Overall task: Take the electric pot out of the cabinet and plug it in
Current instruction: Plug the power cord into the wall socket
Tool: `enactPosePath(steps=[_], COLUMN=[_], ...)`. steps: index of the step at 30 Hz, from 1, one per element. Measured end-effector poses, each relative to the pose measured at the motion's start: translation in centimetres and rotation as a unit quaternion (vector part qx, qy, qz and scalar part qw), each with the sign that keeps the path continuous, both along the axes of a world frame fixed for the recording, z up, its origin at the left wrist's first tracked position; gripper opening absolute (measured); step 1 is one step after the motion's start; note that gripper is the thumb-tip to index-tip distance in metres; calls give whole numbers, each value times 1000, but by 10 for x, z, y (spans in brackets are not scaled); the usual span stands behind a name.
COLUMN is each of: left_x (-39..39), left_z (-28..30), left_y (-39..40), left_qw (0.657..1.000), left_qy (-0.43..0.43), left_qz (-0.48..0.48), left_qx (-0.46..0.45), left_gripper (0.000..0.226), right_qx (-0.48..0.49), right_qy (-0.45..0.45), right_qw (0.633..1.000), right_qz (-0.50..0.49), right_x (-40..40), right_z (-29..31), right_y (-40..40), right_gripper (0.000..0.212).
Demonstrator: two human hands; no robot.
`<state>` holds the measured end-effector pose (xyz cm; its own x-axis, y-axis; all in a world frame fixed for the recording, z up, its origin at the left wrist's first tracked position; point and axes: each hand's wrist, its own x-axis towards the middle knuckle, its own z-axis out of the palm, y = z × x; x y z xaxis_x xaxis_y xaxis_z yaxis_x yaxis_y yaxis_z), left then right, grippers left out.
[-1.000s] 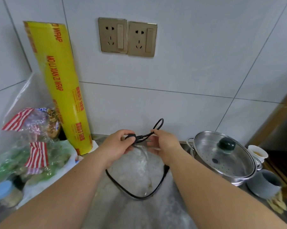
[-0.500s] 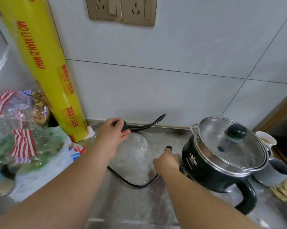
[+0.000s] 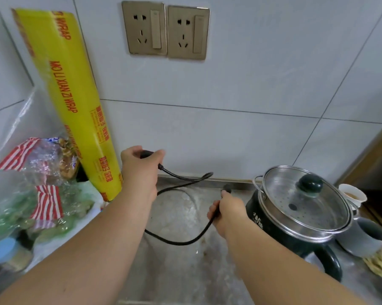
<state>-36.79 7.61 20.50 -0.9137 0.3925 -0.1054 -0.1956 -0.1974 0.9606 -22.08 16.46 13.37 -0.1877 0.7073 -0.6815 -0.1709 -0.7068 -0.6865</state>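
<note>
— Since the electric pot (image 3: 295, 219) already stands on the counter (image 3: 181, 271) toward its right edge, lid on, is the cabinet part finished?

— I judge so. What's left is both ends of the power cord (image 3: 181, 239). My left hand (image 3: 139, 170) is clenched around the wall plug (image 3: 146, 154) near the back edge of the counter, below the two wall sockets (image 3: 165, 31). My right hand (image 3: 226, 213) grips the other end, the pot-side connector (image 3: 227, 189), just beside the pot's left wall. Neither end is seated yet, as far as I can see.

— Can you see where the connector goes in?

— No. The pot's inlet isn't visible from here; it may sit on the side my hand faces, but I can't tell. The plug's pins are hidden inside my fist too.

— Anything in the way?

— The yellow wrap roll (image 3: 69, 95) leans on the wall at the back left, beside the sockets. The cups (image 3: 359, 216) at the right edge are partly cut off.
</note>
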Motion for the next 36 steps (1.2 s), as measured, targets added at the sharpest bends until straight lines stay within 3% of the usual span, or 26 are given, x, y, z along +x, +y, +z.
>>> enactPosePath(steps=[3, 7, 10, 13, 15, 18, 20, 23, 25, 29, 32, 36], left_x=[2, 4, 4, 4, 1, -9, -17, -26, -28, -30, -33, -34], left_z=[38, 98, 146, 174, 184, 190, 192, 191, 188, 181, 177, 174], left_y=[3, 7, 3, 3, 7, 19, 26, 34, 40, 54, 66, 78], left_qw=[998, 992, 976, 961, 959, 946, 929, 902, 900, 935, 921, 930], left_qy=[10, 64, 138, 198, 238, 321, 360, 415, 422, 350, 379, 361], left_qz=[32, 36, 28, 8, 22, 39, 34, 26, 25, -12, -7, -3], left_qx=[54, 104, 167, 195, 153, -23, -82, -119, -108, -51, -90, -74], left_gripper=[65, 58, 30, 4, 7, 45, 56, 55, 41, 48, 40, 48], right_qx=[69, 143, 233, 349, 416, 503, 542, 603, 637, 653, 654, 632], right_qy=[35, 81, 69, -5, -56, -135, -166, -250, -289, -250, -224, -201], right_qw=[997, 985, 965, 920, 882, 820, 785, 714, 667, 669, 683, 704], right_qz=[7, 46, 103, 180, 212, 240, 249, 253, 256, 250, 235, 256], right_x=[2, 1, 1, 3, 7, 17, 27, 37, 40, 38, 34, 32], right_z=[38, 98, 153, 197, 216, 230, 231, 226, 221, 214, 209, 199], right_y=[-5, -10, -15, -16, -13, -4, 3, 15, 22, 27, 30, 32], right_gripper=[17, 16, 14, 17, 20, 20, 21, 15, 9, 6, 14, 6])
